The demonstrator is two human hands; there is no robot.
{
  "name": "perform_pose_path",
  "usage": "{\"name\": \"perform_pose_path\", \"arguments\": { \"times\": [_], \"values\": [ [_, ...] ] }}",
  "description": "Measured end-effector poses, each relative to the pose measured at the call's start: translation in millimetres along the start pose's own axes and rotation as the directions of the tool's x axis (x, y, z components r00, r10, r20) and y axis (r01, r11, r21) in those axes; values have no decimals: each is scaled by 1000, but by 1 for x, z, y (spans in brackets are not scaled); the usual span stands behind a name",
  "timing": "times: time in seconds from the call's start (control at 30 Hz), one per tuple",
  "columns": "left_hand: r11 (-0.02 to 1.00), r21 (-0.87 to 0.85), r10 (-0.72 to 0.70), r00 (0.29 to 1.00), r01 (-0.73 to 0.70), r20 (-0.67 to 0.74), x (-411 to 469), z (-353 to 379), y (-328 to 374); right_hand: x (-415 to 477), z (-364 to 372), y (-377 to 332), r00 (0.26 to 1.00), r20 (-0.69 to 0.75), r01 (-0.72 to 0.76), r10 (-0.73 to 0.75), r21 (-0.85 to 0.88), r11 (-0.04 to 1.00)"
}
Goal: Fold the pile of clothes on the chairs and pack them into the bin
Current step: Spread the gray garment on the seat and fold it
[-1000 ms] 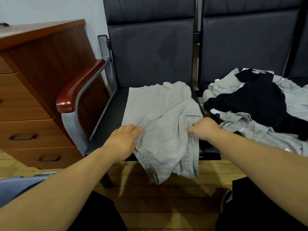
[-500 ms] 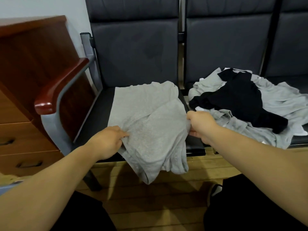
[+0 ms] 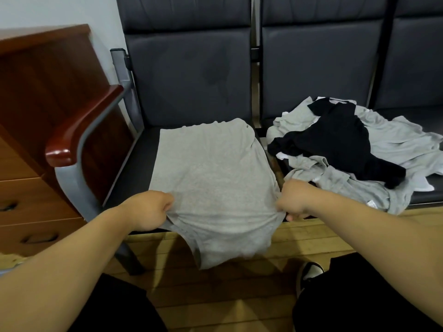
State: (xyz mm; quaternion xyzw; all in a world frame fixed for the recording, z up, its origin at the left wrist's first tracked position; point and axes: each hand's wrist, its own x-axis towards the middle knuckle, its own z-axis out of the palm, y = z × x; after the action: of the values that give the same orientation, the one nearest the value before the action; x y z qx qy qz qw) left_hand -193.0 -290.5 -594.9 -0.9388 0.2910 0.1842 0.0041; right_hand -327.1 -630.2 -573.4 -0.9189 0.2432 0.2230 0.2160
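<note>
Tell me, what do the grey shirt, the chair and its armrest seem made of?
The shirt: soft heathered grey knit, probably cotton jersey; it drapes limply over the seat edge. The chair: dark matte padded covering with seams, likely leather or vinyl. The armrest: glossy reddish-brown top, seemingly lacquered wood by its bright highlight, on a grey metal-looking frame.

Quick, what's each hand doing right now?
The left hand is closed, gripping the gray shirt.
The right hand is closed, gripping the gray shirt too.

grey shirt (image 3: 215, 178) flat on left seat, hem overhanging | clothes pile (image 3: 354, 149) heaped on right seat
</note>
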Motion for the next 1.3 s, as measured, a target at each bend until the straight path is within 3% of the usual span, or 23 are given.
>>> {"name": "perform_pose_path", "arguments": {
  "times": [0.07, 0.17, 0.27, 0.47, 0.6, 0.87, 1.0, 1.17, 1.3],
  "values": [
    [1000, -21, 1, 1000, -1, 23, -1, -1, 0, -1, -4, -3, 999, 7, -36, 36, -25, 999],
    [995, -94, -5, 998, 12, 70, -1, -5, 1, -1, -9, -10, 986, -164, 17, -37, -120, 993],
    [980, -196, 1, 996, 16, 88, 4, -13, 3, 8, -10, -23, 962, -260, 64, -85, -87, 994],
    [977, -212, -46, 984, 8, -172, 34, -12, 12, 28, -4, -59, 937, -211, 277, -277, -31, 960],
    [968, -248, -93, 973, 39, -212, 67, -16, 18, 56, 2, -87, 908, -197, 369, -369, -39, 929],
    [921, -334, -281, 935, 199, -218, 163, -52, -8, 154, -26, -125, 904, -314, 302, -289, -8, 953],
    [934, -291, -277, 935, 208, -221, 222, -72, -23, 217, -57, -132, 909, -374, 176, -183, -53, 983],
    [967, -163, -219, 966, 196, -139, 280, -69, -33, 284, -58, -137, 945, -266, 134, -193, -225, 965],
    [943, -65, -331, 934, 325, -137, 278, -58, -82, 305, -54, -163, 928, -253, 201, -274, -281, 938]
  ]
}}
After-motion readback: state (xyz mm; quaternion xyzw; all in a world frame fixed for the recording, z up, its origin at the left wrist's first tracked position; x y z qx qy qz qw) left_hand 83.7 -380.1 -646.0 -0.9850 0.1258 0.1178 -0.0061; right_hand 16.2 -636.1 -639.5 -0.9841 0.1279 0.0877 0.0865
